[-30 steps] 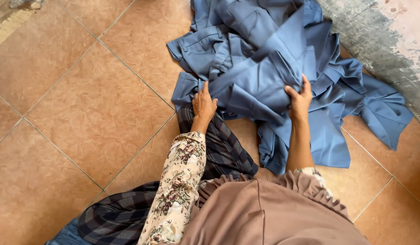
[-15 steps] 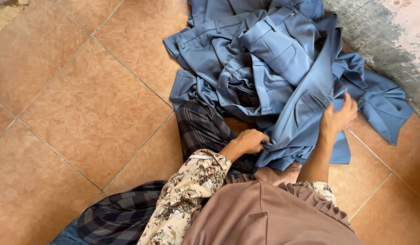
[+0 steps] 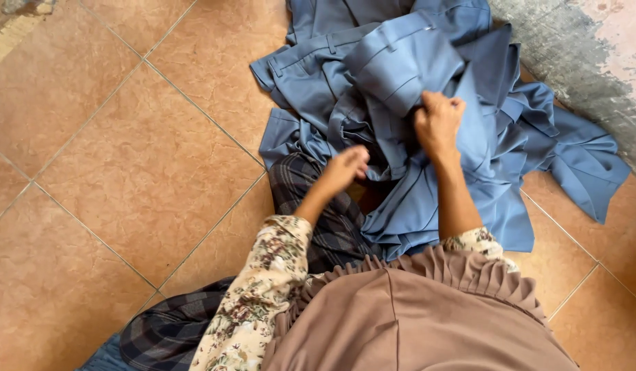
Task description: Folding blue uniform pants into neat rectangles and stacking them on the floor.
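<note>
Trousers [image 3: 400,75] slate blue – floor tiles [image 3: 126,158] terracotta orange; sleeve [image 3: 263,288] cream floral, skirt [image 3: 318,206] dark plaid, wall [image 3: 579,55] grey.

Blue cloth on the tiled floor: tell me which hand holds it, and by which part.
The right hand grips a bunched fold near the middle of the blue cloth. The left hand closes on a crumpled fold at its lower edge; that grip is partly hidden.
</note>
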